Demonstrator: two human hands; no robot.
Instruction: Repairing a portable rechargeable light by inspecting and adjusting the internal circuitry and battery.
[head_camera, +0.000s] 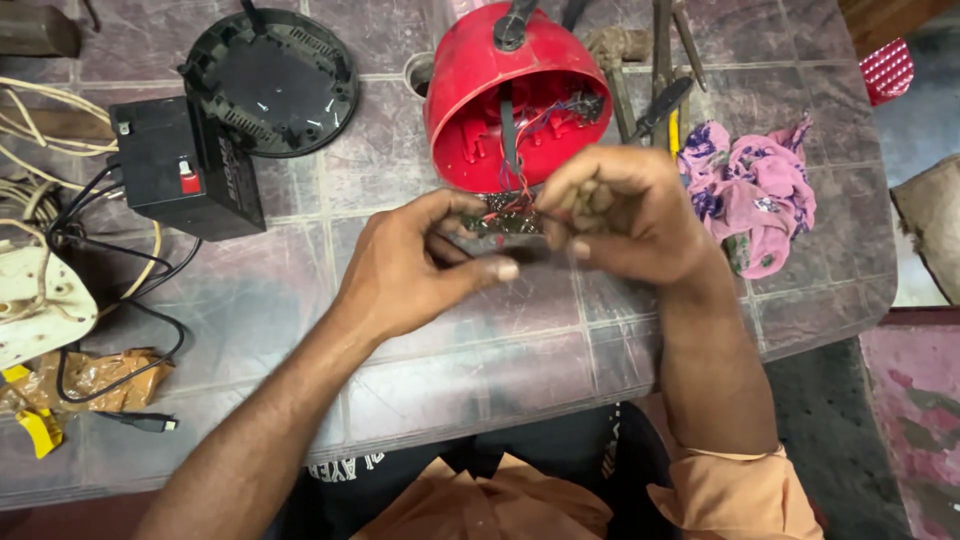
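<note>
My left hand (420, 265) and my right hand (625, 210) meet over the tiled table (480, 350), both pinching a small dark circuit board (508, 217). Thin red and dark wires (520, 175) run from the board up into an open red plastic housing (480, 95) lying just behind my hands. My right fingers curl over the board's right end and hide part of it. My left thumb and forefinger grip its left end.
A black round cover (270, 80) and a black box-shaped battery (185, 170) with cables lie at the left. A white casing (40, 305) and crumpled brown tape (90, 375) sit at the left edge. Pliers and tools (650, 90) and a pink floral cloth (755, 195) lie at the right.
</note>
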